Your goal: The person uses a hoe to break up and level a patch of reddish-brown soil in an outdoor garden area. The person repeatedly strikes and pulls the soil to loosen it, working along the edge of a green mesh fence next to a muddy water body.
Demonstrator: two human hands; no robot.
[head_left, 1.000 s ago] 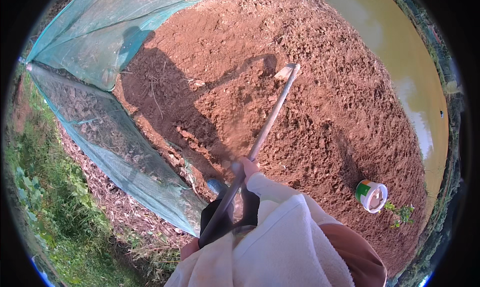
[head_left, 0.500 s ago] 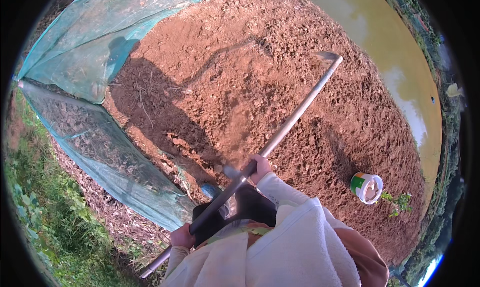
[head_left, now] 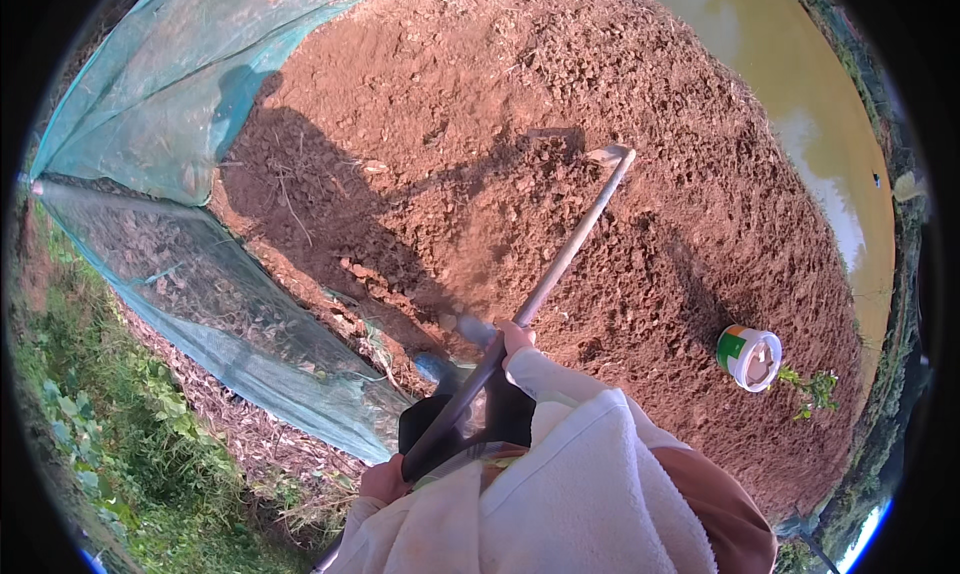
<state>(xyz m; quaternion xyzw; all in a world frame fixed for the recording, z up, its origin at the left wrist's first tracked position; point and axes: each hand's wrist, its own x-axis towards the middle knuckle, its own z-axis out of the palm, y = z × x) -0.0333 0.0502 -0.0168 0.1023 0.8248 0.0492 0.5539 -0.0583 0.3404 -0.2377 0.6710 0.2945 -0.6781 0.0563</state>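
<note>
With both hands I grip the long wooden handle of a hoe (head_left: 568, 257), which slants from my lower left up to the far right. My left hand (head_left: 385, 481) is wrapped round the handle near its lower end, close to my body. Farther up the shaft, my right hand (head_left: 517, 339) is closed round it in front of my legs. The hoe's blade (head_left: 606, 155) is at the far end, over loose reddish-brown soil (head_left: 480, 214). Its shadow lies close beside it on the left; I cannot tell whether the edge touches the ground.
Teal netting (head_left: 245, 324) fences the left side, with green weeds (head_left: 130, 454) beyond it. A white bucket (head_left: 762, 362) with a green and orange label stands on the soil at right, beside a small leafy plant (head_left: 815, 389). Muddy water (head_left: 800, 104) borders the far right.
The hoe's blade has swung left and come closer to its shadow on the soil. Both hands keep their hold; the left hand has shifted slightly right. The whole view has turned a little.
</note>
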